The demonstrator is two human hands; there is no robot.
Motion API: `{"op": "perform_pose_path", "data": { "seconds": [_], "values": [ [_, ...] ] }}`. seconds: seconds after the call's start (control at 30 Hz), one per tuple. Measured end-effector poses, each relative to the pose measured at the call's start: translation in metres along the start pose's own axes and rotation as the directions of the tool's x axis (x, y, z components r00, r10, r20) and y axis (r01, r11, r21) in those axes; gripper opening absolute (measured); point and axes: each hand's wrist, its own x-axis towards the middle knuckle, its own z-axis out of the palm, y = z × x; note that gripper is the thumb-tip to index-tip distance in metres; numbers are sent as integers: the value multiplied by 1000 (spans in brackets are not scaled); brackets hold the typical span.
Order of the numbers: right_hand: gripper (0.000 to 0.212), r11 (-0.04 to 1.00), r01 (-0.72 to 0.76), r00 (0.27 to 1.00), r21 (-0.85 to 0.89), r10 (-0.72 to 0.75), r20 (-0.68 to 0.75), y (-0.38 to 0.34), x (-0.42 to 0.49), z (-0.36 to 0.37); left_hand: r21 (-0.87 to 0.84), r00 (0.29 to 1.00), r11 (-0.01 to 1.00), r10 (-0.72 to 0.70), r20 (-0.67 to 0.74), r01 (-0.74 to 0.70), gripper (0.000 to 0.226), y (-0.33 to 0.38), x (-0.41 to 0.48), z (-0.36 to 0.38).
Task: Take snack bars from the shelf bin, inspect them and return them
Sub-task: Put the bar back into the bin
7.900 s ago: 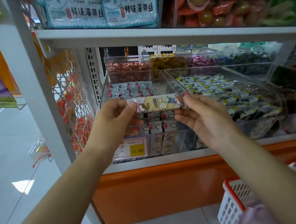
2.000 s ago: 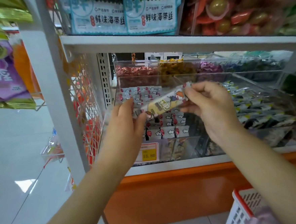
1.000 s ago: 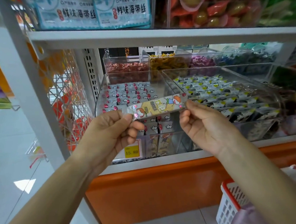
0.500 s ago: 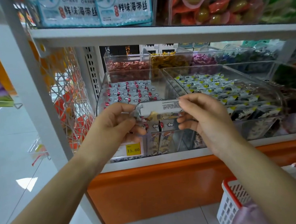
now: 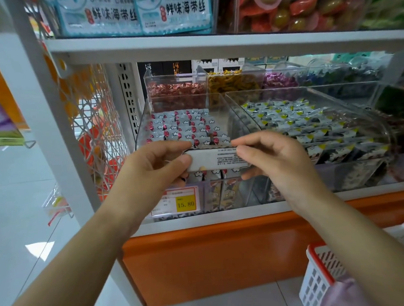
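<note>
I hold one snack bar (image 5: 214,158) level in front of the shelf, its white back with small printed text facing me. My left hand (image 5: 154,165) pinches its left end and my right hand (image 5: 270,158) pinches its right end. Just behind the bar stands the clear shelf bin (image 5: 143,118), filled with rows of the same small wrapped bars showing red and white ends. The bar hangs over the bin's front edge.
A second clear bin (image 5: 371,122) of yellow-tipped snacks sits to the right. A yellow price tag (image 5: 186,203) reads 15.80. The upper shelf board (image 5: 212,43) overhangs. A wire rack (image 5: 91,127) hangs left; a red-rimmed white basket (image 5: 317,276) stands lower right.
The bar has been turned over: a second ago its colourful cartoon front faced me, now the white printed back does. Both hands stay on its ends, slightly lower and level.
</note>
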Motion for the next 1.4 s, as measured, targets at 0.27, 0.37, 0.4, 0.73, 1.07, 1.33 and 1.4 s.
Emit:
{"op": "perform_pose_path", "data": {
  "seconds": [0.27,0.37,0.4,0.73,1.07,1.33,1.4],
  "values": [
    [19,999,-6,999,-44,4,-54,6,3,-3,108,996,993,46,81,-54,22,6,-3,2],
    [20,999,16,998,-50,-19,-54,6,2,-2,76,998,997,17,61,-22,18,7,-3,2],
    [20,998,26,998,-49,-28,-52,6,2,-1,88,999,996,17,50,-22,18,8,-3,1],
    [21,997,34,999,-67,-33,27,3,1,2,194,999,980,-48,2,47,21,10,-1,-5],
    [26,1000,-13,998,18,12,67,0,-1,3,-245,925,899,-315,212,362,20,10,1,-15],
    [19,998,-64,997,2,64,52,4,1,2,-1,980,987,-157,123,158,36,5,2,-11],
    [16,994,-108,990,5,107,97,3,3,-2,59,987,991,-126,99,120,33,6,1,-10]
  ]
}}
